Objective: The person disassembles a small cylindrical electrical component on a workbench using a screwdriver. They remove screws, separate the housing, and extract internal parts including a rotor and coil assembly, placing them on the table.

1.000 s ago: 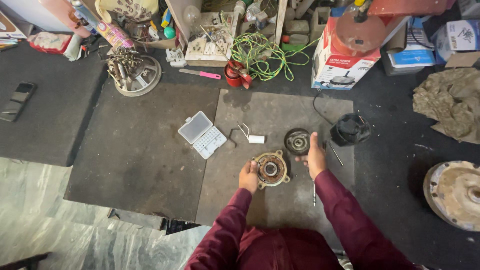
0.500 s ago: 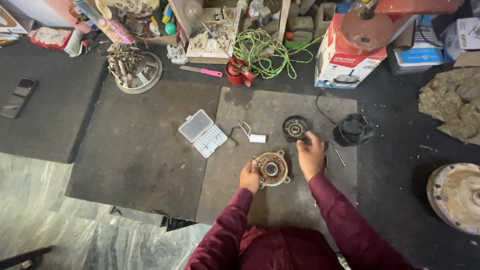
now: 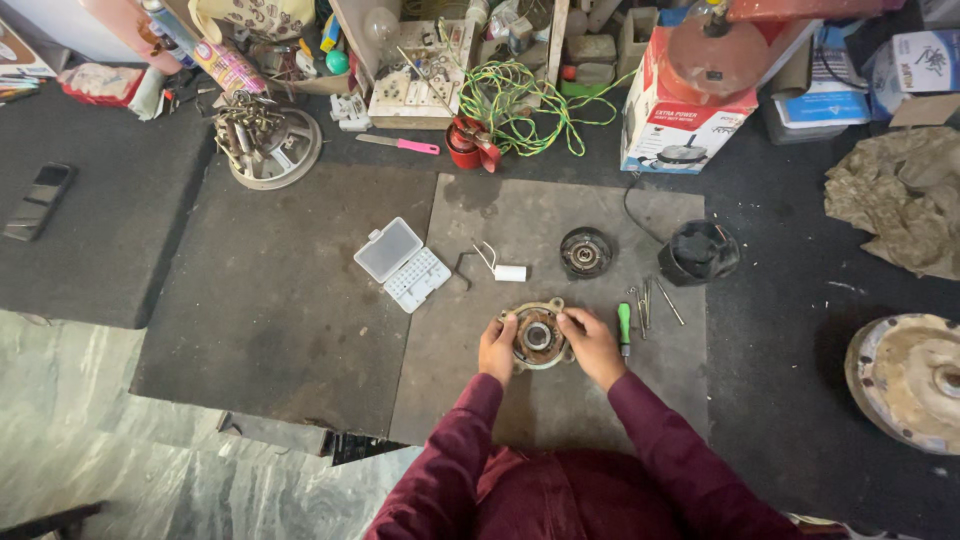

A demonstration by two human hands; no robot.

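Two hands gripped one round motor end housing (image 3: 537, 338) from opposite sides as it lay flat on the grey mat (image 3: 480, 400). The left hand (image 3: 497, 349) pressed against the housing's left rim with its fingers curled close together, thumb towards the top edge. The right hand (image 3: 592, 345) curved round the right rim, fingers bent and lying together over the upper right edge. The housing sat between the two palms, its rusty bearing centre showing uncovered between the fingertips.

Just right of the housing, touching or nearly touching the right hand, lay one green-handled screwdriver (image 3: 624, 326). Beyond it, further right of the housing, a few loose long bolts (image 3: 655, 300) lay together; their exact count could not be told. Above the housing and slightly right sat one dark round rotor part (image 3: 585, 252), and further right of that one black fan cover (image 3: 699, 252). Above-left of the housing lay one small white capacitor (image 3: 510, 272) with thin leads, and further left one clear plastic bit case (image 3: 403, 263), opened into two halves. Far right of the housing, off the mat, rested one large pale motor shell (image 3: 908, 378).
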